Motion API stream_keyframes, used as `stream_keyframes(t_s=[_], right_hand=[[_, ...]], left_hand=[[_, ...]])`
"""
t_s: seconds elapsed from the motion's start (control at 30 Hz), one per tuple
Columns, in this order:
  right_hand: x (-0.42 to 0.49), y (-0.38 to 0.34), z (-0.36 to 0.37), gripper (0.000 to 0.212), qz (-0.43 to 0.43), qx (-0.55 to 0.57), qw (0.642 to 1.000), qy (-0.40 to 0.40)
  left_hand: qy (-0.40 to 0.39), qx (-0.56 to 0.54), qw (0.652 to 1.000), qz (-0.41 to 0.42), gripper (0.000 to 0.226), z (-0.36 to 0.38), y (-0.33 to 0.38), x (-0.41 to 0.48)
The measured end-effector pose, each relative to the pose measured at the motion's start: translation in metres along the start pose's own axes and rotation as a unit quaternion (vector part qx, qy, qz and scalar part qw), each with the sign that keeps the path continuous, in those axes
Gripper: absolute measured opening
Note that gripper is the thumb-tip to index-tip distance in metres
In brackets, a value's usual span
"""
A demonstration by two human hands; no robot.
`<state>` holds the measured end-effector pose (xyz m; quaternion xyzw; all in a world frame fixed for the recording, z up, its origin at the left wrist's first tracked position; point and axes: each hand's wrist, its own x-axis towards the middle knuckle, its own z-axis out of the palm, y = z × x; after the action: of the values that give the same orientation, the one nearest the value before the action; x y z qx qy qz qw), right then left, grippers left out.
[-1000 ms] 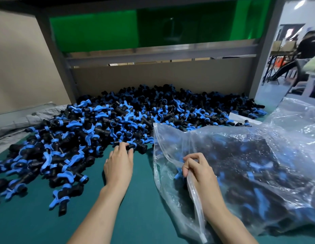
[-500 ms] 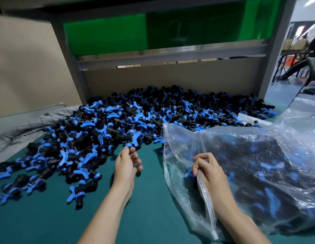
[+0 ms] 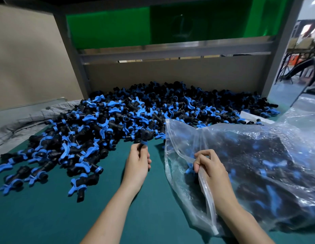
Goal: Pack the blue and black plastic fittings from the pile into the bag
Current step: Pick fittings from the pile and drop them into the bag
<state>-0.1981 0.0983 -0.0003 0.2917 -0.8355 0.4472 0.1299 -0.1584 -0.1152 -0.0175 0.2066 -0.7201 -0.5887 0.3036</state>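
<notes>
**Q:** What lies on the tabletop?

**A:** One green tabletop, seen from above by the person working at it. One large pile of fittings spreads from the far edge toward the left edge. Each fitting is black with blue winged parts, and they are far too many to count. One clear plastic bag lies along the right edge. It holds many more fittings, too blurred through the plastic to count.

**Q:** How many hands, and what is each doing?

**A:** Two bare hands reach in from the near edge. The left hand is near the middle of the tabletop, its fingers curled and pinching one single fitting by its lower end. That fitting stands upright above the fingertips at the near rim of the pile, just left of the bag's mouth. Whether it touches the pile I cannot tell. The right hand is clenched round a fold of the bag's rim, and the mouth gapes toward the pile.

**Q:** Anything else?

**A:** One crumpled grey cloth lies at the far left corner, beside the pile. Behind the far edge stands one brown board with one green panel above it. More clear plastic shows at the far right corner; whether it is a second bag I cannot tell.
</notes>
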Motion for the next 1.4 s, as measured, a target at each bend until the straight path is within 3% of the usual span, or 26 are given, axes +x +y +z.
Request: stream_keyframes(t_s=[0.4,0.63,0.8,0.93,1.0,1.13,1.4], right_hand=[[-0.001,-0.003,-0.002,0.035,0.006,-0.003,1.000,-0.003],[-0.001,-0.005,-0.003,0.033,0.004,0.006,1.000,-0.005],[-0.001,-0.004,-0.002,0.034,0.002,0.012,1.000,-0.001],[-0.001,-0.003,-0.002,0.038,0.003,0.042,0.999,0.004],[0.001,-0.002,-0.002,0.040,0.022,0.086,0.996,0.004],[0.004,-0.005,-0.005,0.049,0.045,0.185,0.981,0.030],[0.006,-0.021,-0.014,0.042,-0.004,0.248,0.963,0.105]], left_hand=[[-0.011,0.013,1.000,0.005,0.011,0.002,0.001,-0.001],[0.001,-0.153,0.986,-0.066,0.032,-0.003,0.012,0.003],[-0.002,-0.181,0.980,-0.080,0.031,-0.004,0.013,0.003],[-0.013,-0.070,0.997,-0.023,0.015,-0.002,0.009,0.000],[-0.020,0.027,0.999,0.038,0.020,-0.002,0.006,-0.005],[-0.047,0.225,0.950,0.209,0.023,-0.005,0.009,-0.013],[-0.077,0.301,0.906,0.289,0.023,-0.012,0.020,-0.028]])
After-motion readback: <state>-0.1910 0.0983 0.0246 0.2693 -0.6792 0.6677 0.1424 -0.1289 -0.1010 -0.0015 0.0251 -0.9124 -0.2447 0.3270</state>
